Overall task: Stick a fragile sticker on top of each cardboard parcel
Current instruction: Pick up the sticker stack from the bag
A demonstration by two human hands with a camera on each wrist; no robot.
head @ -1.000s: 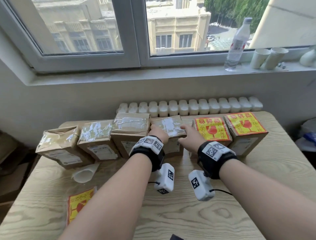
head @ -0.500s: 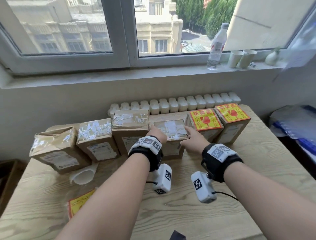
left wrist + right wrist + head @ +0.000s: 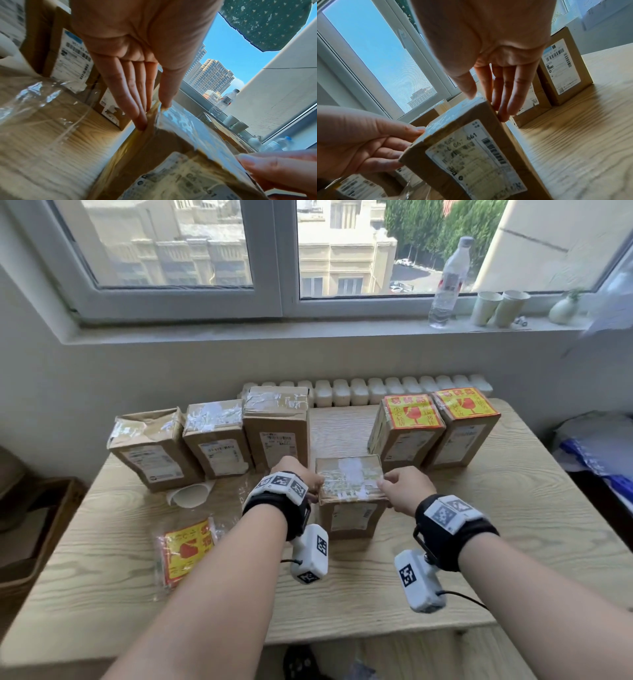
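We see two brown cardboard parcels bearing yellow stickers; four remain bare, one taped parcel gripped by left hand and right hand.

A bare strip of the pale wooden desk lies open between the tall taped brown cardboard box and the yellow-stickered brown cardboard box; the white ribbed radiator blocks its far end.

Held parcel: brown cardboard, white label. Right of grip: yellow stickers, red print. Left of grip: brown parcels. Beneath: pale woodgrain table.
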